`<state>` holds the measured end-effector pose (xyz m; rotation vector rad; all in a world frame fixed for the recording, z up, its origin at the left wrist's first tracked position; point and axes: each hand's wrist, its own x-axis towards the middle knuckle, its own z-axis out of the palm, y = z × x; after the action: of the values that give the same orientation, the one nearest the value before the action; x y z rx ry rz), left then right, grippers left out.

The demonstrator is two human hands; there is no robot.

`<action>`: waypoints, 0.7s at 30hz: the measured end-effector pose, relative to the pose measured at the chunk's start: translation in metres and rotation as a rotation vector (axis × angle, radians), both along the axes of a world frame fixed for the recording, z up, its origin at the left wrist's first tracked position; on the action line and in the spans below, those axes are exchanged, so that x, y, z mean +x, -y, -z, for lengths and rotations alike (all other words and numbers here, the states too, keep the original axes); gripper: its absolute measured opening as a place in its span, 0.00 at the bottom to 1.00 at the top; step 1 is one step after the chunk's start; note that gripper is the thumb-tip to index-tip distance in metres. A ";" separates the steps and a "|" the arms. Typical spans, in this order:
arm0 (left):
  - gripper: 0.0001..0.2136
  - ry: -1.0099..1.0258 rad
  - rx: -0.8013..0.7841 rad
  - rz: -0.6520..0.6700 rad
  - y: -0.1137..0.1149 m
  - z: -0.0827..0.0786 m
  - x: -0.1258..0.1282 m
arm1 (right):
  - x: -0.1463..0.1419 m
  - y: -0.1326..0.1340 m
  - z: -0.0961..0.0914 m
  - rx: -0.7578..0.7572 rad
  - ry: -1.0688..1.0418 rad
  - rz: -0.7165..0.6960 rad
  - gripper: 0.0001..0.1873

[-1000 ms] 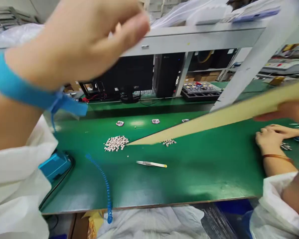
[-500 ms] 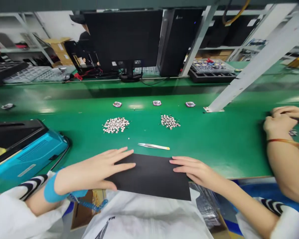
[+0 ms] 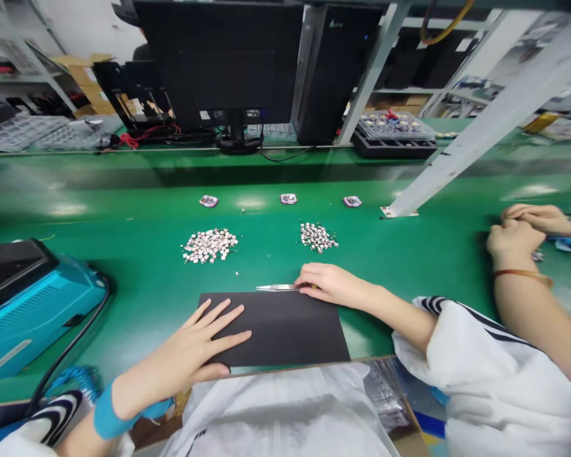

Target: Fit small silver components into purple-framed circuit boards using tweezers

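A black rectangular sheet [image 3: 285, 336] lies on the green bench top at the near edge. My left hand [image 3: 204, 343] rests flat on its left part, fingers spread, a blue band round the wrist. Just beyond the sheet's far edge lie metal tweezers [image 3: 276, 287], tips pointing left. The fingers of my right hand [image 3: 330, 283] are closed round their handle end, partly hiding it. Further off are two heaps of small silvery-white parts, a left heap [image 3: 210, 245] and a right heap [image 3: 318, 237].
Three small pink-edged pieces, one being the middle piece [image 3: 288, 198], lie in a row behind the heaps. A blue machine [image 3: 42, 311] stands at left. A white post [image 3: 466, 133] slants up at right. Another person's hands [image 3: 523, 238] work at far right. A monitor [image 3: 219, 63] stands behind.
My right hand has left the sheet and moved forward onto the tweezers' handle end. The left hand remains on the black sheet, which now lies nearly flat on the bench. The view has shifted slightly.
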<state>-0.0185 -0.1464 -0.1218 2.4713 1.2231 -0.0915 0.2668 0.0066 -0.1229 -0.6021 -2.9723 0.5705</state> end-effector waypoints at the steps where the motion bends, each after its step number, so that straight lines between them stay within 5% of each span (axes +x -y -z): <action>1: 0.26 -0.007 -0.015 -0.001 -0.001 -0.001 0.000 | 0.002 -0.001 0.000 0.002 0.001 -0.001 0.08; 5: 0.26 -0.059 -0.100 0.007 -0.005 -0.016 -0.001 | 0.031 -0.001 -0.004 0.004 0.041 0.081 0.10; 9: 0.27 -0.007 -0.108 -0.106 -0.016 -0.052 -0.009 | 0.057 -0.009 -0.003 -0.065 0.170 0.116 0.10; 14: 0.21 0.173 0.121 -0.399 -0.074 -0.089 -0.049 | 0.047 -0.016 -0.007 -0.177 0.278 0.173 0.02; 17: 0.24 0.415 0.215 -0.708 -0.133 -0.068 -0.083 | 0.041 -0.019 -0.005 -0.192 0.335 0.205 0.05; 21: 0.28 0.451 0.243 -0.805 -0.203 -0.013 -0.117 | 0.058 -0.025 0.008 -0.236 0.279 0.237 0.07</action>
<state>-0.1351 0.0563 -0.1086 1.8206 1.9561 0.8126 0.3245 0.0314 -0.1311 -1.1222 -3.0361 0.8877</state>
